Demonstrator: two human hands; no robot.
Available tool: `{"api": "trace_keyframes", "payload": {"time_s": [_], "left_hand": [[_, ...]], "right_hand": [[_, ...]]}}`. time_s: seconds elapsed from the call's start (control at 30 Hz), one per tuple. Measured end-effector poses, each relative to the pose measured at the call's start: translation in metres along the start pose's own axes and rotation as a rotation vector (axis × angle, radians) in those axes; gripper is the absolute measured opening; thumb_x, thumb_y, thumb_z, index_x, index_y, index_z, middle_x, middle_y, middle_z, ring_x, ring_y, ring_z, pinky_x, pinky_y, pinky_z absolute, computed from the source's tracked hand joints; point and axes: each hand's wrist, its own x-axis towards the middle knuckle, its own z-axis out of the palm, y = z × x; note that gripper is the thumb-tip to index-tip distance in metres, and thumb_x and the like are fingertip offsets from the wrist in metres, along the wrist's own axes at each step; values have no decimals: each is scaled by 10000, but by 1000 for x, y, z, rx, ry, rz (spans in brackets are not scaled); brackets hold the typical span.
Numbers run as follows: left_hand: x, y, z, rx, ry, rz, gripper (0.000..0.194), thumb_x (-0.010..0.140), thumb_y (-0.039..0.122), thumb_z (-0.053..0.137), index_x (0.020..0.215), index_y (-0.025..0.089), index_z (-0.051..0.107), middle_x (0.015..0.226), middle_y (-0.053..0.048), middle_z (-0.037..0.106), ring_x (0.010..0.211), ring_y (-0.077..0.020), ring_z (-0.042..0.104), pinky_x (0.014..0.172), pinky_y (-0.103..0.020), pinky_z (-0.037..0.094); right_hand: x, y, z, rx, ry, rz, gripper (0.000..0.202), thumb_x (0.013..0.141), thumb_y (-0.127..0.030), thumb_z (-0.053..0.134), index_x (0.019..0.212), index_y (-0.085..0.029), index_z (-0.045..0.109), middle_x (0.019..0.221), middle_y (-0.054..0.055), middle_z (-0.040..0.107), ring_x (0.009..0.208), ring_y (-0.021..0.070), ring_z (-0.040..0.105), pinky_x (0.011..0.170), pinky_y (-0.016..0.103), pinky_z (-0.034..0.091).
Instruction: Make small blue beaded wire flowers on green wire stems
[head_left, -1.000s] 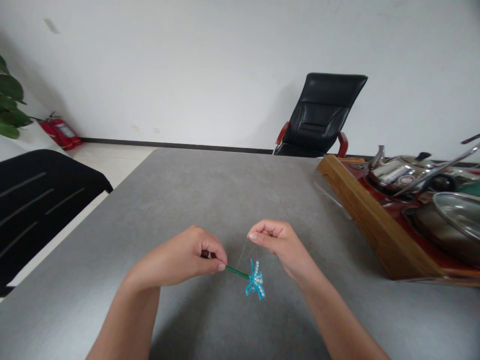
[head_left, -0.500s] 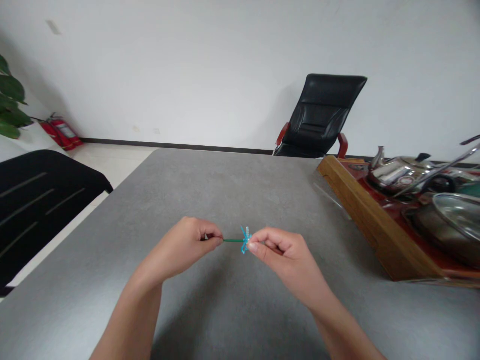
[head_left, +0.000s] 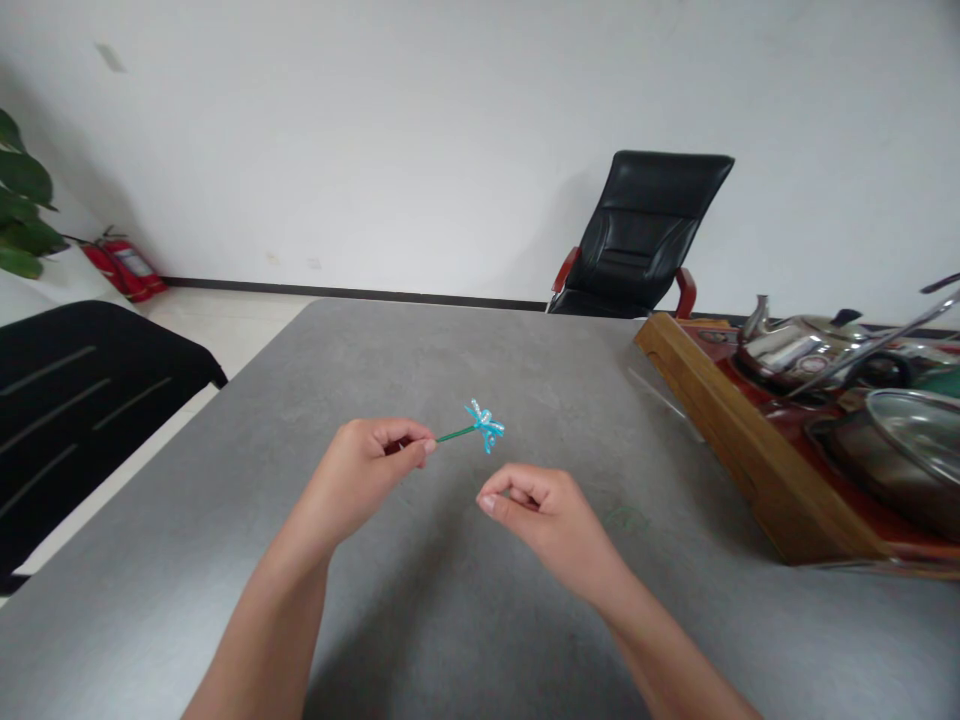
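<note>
A small artificial flower [head_left: 486, 424], with sparkly light-blue petals and a thin green stem [head_left: 456, 434], is held above the grey table [head_left: 420, 350]. My left hand [head_left: 379, 455] pinches the stem between thumb and fingers, and the bloom points right and slightly up. Just below and to the right of the petals is my right hand [head_left: 536, 505], apart from the flower. Its thumb and fingertips are closed together, and nothing shows between them.
On the right, a wood-edged tray [head_left: 735, 450] carries a steel kettle [head_left: 799, 345] and a glass-lidded pot [head_left: 900, 450]. A black office chair [head_left: 645, 225] stands behind the table. Another black chair [head_left: 90, 400] is at left, near red fire extinguishers [head_left: 124, 265].
The right hand has let go of the blue petals and dropped slightly down and left. My left hand has raised the flower, its bloom now tilted upward.
</note>
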Motion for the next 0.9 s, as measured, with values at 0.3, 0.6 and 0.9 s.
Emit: {"api": "trace_keyframes", "payload": {"time_s": [0.3, 0.6, 0.9], "left_hand": [[-3, 0, -2, -158, -88, 47, 210, 809, 342, 596, 747, 160, 678, 657, 12, 598, 644, -115, 499, 602, -210, 366], [-7, 8, -5, -107, -338, 114, 192, 821, 296, 591, 736, 149, 679, 639, 12, 586, 617, -104, 484, 584, -197, 365], [-9, 10, -3, 35, -580, 173, 180, 814, 230, 555, 743, 155, 702, 641, 15, 593, 609, -102, 496, 560, -182, 360]], "right_hand": [[19, 26, 4, 328, -31, 126, 191, 717, -337, 665, 666, -160, 617, 577, -38, 453, 537, 84, 349, 516, 228, 254], [23, 34, -2, 429, -51, 253, 252, 627, -376, 713, 587, -158, 593, 511, -55, 409, 460, 64, 231, 447, 233, 140], [22, 33, -13, 422, -31, 240, 218, 671, -368, 703, 691, -159, 644, 498, -84, 375, 426, 52, 190, 419, 235, 100]]}}
